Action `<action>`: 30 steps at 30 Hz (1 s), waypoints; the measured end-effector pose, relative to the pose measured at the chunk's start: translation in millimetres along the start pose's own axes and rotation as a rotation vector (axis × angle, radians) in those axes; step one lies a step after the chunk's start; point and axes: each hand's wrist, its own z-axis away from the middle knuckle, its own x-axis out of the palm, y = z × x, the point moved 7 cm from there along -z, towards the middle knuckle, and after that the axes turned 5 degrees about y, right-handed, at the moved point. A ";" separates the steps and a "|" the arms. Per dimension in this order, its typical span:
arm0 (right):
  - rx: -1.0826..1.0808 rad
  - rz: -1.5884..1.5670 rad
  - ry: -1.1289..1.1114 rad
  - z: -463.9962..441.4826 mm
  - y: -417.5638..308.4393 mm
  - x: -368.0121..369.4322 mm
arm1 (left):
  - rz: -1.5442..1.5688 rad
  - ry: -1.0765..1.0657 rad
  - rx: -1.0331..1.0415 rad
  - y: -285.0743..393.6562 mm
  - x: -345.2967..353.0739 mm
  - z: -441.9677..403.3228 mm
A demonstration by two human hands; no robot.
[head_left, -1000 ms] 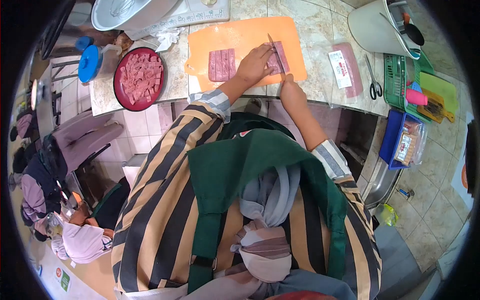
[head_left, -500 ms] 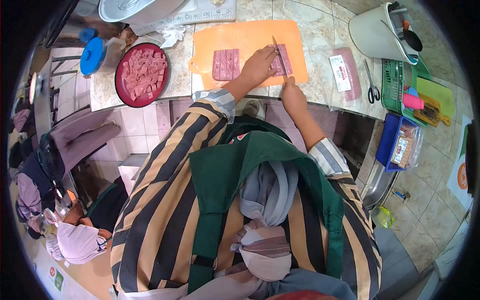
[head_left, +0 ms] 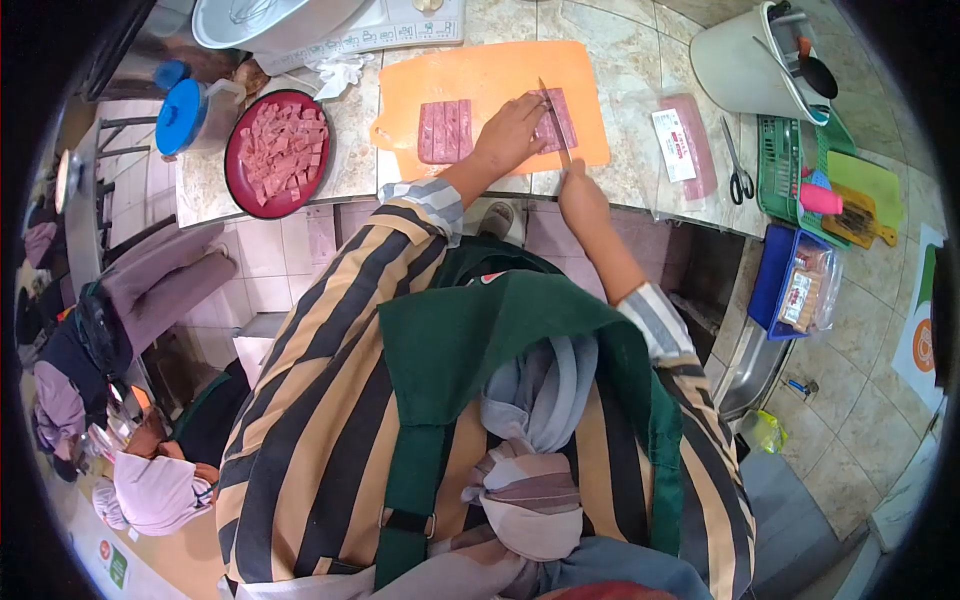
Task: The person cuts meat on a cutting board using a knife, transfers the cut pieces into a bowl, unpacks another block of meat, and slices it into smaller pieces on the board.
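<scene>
On the orange cutting board, my left hand lies over the left part of a pink meat slab, its fingers bent against it beside the blade. My right hand is closed around the handle of a knife. The blade runs across the slab, with its tip pointing away from me. Left of my hands lie several cut meat strips, side by side on the board. Small meat pieces fill a dark red plate farther left. My left fingertips are partly hidden near the blade.
Scissors and a packaged meat slab lie to the right. Beyond are a white bucket, a green basket and a blue tray. A blue-lidded jug stands left. Another person is at lower left.
The whole view has shifted slightly to the left. My right hand and the knife have drawn back a little towards me, while my left hand stays on the meat.
</scene>
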 end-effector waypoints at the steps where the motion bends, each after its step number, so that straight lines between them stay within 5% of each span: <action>1: -0.098 -0.041 0.068 -13.2 -8.4 -3.4 | -0.019 0.011 0.022 0.1 -1.4 -1.4; 12: 0.048 0.027 -0.069 43.9 13.0 -18.8 | 0.089 0.077 -0.023 -1.7 -7.1 5.5; 30: 0.034 0.030 -0.114 -21.8 -35.2 -32.4 | 0.181 0.050 -0.098 -10.5 -13.3 5.5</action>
